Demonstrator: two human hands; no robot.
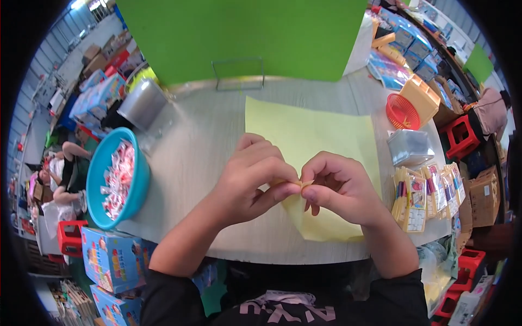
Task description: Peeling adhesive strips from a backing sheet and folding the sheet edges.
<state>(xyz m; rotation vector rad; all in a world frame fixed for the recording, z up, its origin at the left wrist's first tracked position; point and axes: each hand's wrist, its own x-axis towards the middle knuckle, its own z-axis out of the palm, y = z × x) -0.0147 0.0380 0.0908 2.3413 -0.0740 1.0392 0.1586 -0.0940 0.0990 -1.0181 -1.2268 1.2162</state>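
A large pale yellow sheet of paper (331,130) lies on the table in front of me, its left part hidden behind my hands. Both my hands meet over its near left portion, fingertips almost touching. My left hand (255,176) is closed in a pinch between thumb and forefinger. Facing it, my right hand (340,187) pinches the same spot, its other fingers curled. A small yellow bit shows between the fingertips and looks like part of the sheet. Whether it is folded or torn there is too small to tell.
Left stands a turquoise basin (142,187) of wrapped red-and-white pieces, with a clear plastic roll (142,102) behind. At right are a red basket (403,111), a clear box (410,148) and several packaged sets with pens (416,198). A wire frame (238,87) stands before a green panel (239,38).
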